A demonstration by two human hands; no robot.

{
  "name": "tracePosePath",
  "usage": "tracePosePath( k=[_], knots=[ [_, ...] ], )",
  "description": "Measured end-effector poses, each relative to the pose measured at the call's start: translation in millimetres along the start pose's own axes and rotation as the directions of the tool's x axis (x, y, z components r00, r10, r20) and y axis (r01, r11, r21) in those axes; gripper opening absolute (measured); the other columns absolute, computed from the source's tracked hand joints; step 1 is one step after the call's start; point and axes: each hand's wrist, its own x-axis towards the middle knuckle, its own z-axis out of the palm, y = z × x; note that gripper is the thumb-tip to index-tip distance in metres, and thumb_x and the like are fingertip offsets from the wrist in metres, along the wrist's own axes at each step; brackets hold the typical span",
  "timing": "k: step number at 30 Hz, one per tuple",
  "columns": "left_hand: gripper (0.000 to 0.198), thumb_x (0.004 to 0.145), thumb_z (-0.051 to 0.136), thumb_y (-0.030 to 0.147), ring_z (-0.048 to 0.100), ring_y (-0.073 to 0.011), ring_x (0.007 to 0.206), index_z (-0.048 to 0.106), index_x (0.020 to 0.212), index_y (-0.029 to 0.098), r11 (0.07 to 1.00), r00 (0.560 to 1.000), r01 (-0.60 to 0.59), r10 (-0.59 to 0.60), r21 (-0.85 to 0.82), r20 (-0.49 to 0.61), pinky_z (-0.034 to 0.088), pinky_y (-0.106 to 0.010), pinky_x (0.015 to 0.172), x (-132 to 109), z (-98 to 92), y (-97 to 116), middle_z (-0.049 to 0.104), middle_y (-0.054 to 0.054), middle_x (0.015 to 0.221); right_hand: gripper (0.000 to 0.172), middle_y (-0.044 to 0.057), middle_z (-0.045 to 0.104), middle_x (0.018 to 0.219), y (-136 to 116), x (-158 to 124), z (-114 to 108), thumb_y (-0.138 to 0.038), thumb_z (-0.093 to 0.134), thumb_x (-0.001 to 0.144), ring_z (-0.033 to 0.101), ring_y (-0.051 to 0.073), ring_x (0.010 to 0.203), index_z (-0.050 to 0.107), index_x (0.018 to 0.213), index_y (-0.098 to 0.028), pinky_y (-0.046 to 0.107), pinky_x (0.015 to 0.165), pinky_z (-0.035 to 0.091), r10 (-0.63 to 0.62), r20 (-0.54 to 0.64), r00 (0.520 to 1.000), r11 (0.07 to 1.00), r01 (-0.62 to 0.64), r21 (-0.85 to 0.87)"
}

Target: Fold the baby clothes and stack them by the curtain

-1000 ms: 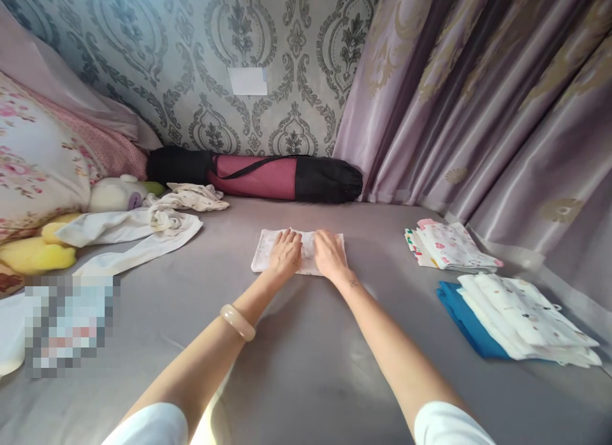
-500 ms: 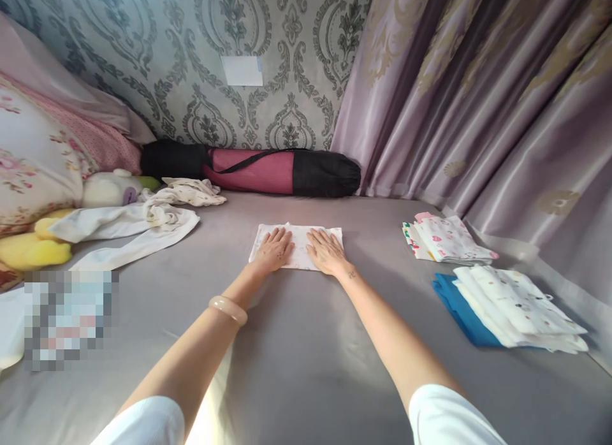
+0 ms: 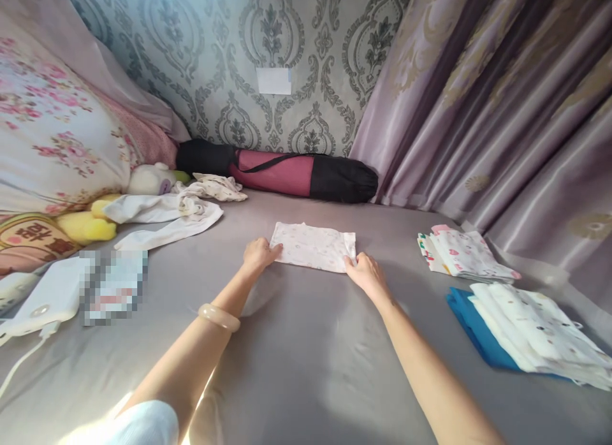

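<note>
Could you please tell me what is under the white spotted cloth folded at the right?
Beneath the white spotted cloth, a blue cloth sticks out on the left, over the grey sheet. The rest underneath is covered.

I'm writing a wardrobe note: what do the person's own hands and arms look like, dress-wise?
The left hand and right hand are gloveless. The left forearm wears a smooth, glossy, pale beige, ring-shaped bangle; a white fabric sleeve ends below it in the picture. The right forearm shows no bangle, and no sleeve is in view there.
</note>
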Motion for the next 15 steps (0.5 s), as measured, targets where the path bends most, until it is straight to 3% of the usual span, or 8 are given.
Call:
tracePosePath(
  k=[4,7,9,11,13,15],
  knots=[
    [0.039,0.087,0.054,0.049,0.058,-0.0320,0.116,0.067,0.100,0.015,0.999,0.999,0.010,-0.008,0.032,-0.044,0.045,-0.033,0.089,1,9.1,10,0.066,-0.019,0.117,0.038,0.019,0.063,0.121,-10,3,8,-0.040,0.047,0.091,0.059,0.032,0.117,0.061,0.114,-0.013,0.039,0.091,0.048,-0.019,-0.031,0.999,0.998,0.021,0.058],
    [0.033,0.088,0.053,0.042,0.060,-0.0283,0.114,0.064,0.105,0.015,0.996,0.998,-0.020,0.015,-0.086,-0.065,0.046,-0.030,0.085,1,15.9,14,0.066,-0.017,0.118,0.035,0.018,0.069,0.105,-11,11,12,-0.037,0.055,0.089,0.068,0.028,0.101,0.060,0.111,-0.011,0.033,0.078,0.054,0.011,-0.013,1.000,0.961,-0.007,0.275],
    [0.032,0.090,0.051,0.039,0.064,-0.0247,0.107,0.059,0.111,0.017,0.976,0.998,-0.025,0.010,-0.218,-0.070,0.046,-0.028,0.078,1,18.4,15,0.067,-0.014,0.116,0.032,0.013,0.071,0.092,-9,14,15,-0.033,0.057,0.088,0.071,0.022,0.081,0.057,0.112,-0.011,0.026,0.061,0.055,0.033,0.052,0.998,0.852,-0.055,0.520],
    [0.032,0.091,0.049,0.039,0.066,-0.0237,0.102,0.054,0.114,0.018,0.947,0.997,-0.020,-0.005,-0.320,-0.077,0.047,-0.028,0.074,1,18.7,14,0.068,-0.013,0.114,0.028,0.007,0.070,0.083,-5,15,18,-0.027,0.060,0.086,0.069,0.015,0.066,0.055,0.110,-0.013,0.021,0.051,0.052,0.021,0.101,0.995,0.676,-0.089,0.732],
    [0.031,0.091,0.048,0.039,0.065,-0.0249,0.102,0.053,0.113,0.018,0.935,0.996,-0.031,0.000,-0.355,-0.086,0.046,-0.029,0.074,0,17.3,10,0.067,-0.013,0.114,0.024,0.003,0.068,0.076,3,14,20,-0.019,0.064,0.082,0.065,0.011,0.058,0.054,0.104,-0.015,0.018,0.047,0.050,0.000,0.093,0.996,0.527,-0.079,0.846],
    [0.029,0.090,0.051,0.038,0.064,-0.0259,0.103,0.054,0.111,0.018,0.935,0.995,-0.053,0.021,-0.351,-0.096,0.046,-0.030,0.076,-4,15.5,4,0.067,-0.013,0.114,0.023,-0.001,0.065,0.069,11,9,19,-0.016,0.069,0.078,0.062,0.009,0.052,0.055,0.097,-0.017,0.016,0.045,0.049,-0.012,0.088,0.996,0.454,-0.073,0.888]
  ],
)
